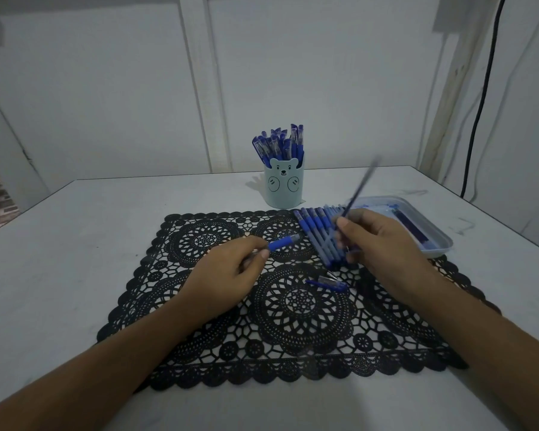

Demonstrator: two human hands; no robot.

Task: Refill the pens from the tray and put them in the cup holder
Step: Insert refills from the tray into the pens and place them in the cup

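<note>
My left hand (231, 272) grips a pen barrel (282, 243) with a blue grip, its open end pointing right. My right hand (377, 241) pinches a thin dark refill (360, 188) that slants up and to the right, blurred by motion. Under my right hand lies a row of several blue-grip pen barrels (316, 228) on the black lace mat (293, 306). A blue pen cap (327, 284) and a small tip piece (332, 276) lie on the mat between my hands. The pale blue bear cup holder (283, 186) stands behind the mat, filled with several capped pens.
A pale blue tray (430, 234) with dark refills inside sits to the right, partly behind my right hand. The white table (75, 244) ends at a white wall. A black cable (479, 104) hangs at the far right.
</note>
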